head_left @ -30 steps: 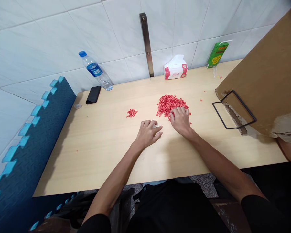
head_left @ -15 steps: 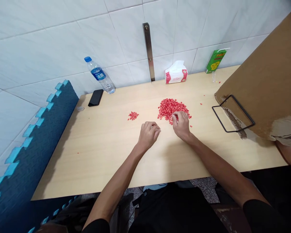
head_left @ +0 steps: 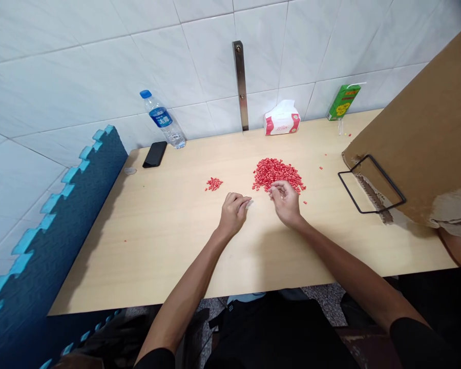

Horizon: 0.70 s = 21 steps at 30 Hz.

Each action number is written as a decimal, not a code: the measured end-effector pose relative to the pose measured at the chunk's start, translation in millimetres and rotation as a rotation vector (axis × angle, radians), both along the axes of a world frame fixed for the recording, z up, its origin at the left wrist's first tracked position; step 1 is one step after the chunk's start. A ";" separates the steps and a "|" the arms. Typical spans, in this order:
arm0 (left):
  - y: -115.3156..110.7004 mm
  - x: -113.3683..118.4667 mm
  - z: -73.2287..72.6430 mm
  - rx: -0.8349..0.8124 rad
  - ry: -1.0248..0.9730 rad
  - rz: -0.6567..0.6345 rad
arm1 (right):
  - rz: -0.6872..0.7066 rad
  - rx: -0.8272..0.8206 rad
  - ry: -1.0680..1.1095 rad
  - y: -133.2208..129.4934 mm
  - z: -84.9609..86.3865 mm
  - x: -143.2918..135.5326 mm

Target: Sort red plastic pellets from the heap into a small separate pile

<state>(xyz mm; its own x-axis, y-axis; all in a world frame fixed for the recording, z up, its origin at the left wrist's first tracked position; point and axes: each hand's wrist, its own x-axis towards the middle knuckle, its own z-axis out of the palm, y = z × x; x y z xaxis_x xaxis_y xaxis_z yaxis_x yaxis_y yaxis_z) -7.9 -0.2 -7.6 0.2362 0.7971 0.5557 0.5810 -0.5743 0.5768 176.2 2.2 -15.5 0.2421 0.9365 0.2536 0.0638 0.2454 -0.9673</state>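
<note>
A large pile of small red pieces [head_left: 277,171] lies on the wooden table [head_left: 169,246], with a much smaller red pile [head_left: 214,184] to its left. My right hand [head_left: 285,202] is at the near edge of the large pile, thumb and fingertips pinched together; whatever is between them is too small to make out. Left of it, my left hand [head_left: 235,210] is closed, its fingers pinched around a small, pale, clear item [head_left: 249,204] that I cannot identify. The two hands are apart.
Along the wall stand a water bottle [head_left: 163,120], a tissue pack [head_left: 282,120] and a green drink carton [head_left: 343,102]. A phone [head_left: 154,155] lies at the back left. Blue foam [head_left: 80,200] borders the left; cardboard [head_left: 418,138] and a black wire frame [head_left: 372,184] are at right.
My right hand has drawn slightly down from the large pile toward its near edge. The left hand's fingers now point more to the right. The view has shifted a little.
</note>
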 end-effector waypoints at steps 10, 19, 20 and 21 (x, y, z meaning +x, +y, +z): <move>-4.4 1.1 1.9 -0.217 -0.264 0.037 | 0.387 -0.130 0.065 -12.5 6.3 -15.2; -2.8 9.2 3.5 -0.514 -0.784 0.075 | 0.486 -0.192 0.355 -11.2 3.4 -21.5; -3.7 10.2 4.6 -0.523 -0.815 0.070 | 0.487 -0.198 0.377 -11.1 3.1 -22.1; -4.9 11.2 5.4 -0.528 -0.830 0.064 | 0.490 -0.206 0.394 -11.2 3.0 -22.7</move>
